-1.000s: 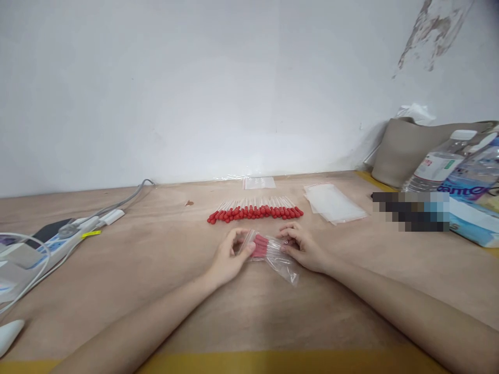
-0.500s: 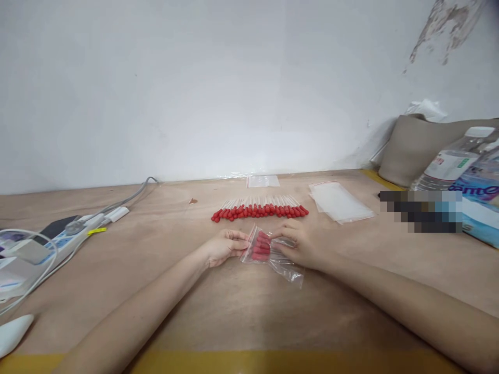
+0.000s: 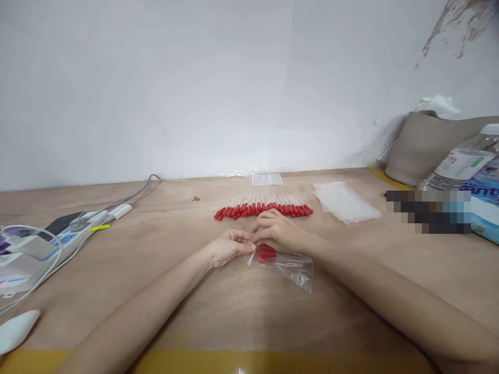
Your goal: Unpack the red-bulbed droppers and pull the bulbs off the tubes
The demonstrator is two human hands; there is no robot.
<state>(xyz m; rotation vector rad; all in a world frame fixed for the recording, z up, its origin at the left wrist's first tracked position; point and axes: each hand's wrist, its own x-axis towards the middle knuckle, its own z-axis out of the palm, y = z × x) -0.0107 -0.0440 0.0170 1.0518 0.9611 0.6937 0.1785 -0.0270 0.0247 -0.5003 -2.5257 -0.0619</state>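
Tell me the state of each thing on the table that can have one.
bag, lying down, red-tipped sticks inside, left end pinched by both hands.
left hand, pinching the bag.
right hand, pinching the bag.
sticks, loose, in a row.
empty bags, stacked flat.
power strip, plugs in.

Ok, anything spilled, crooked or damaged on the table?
Nothing spilled. The red-tipped sticks lie in a tidy row, the spare bags are stacked, the left hand and right hand pinch the filled bag. Only a brown scrap left of the row and peeling paint on the wall stand out.
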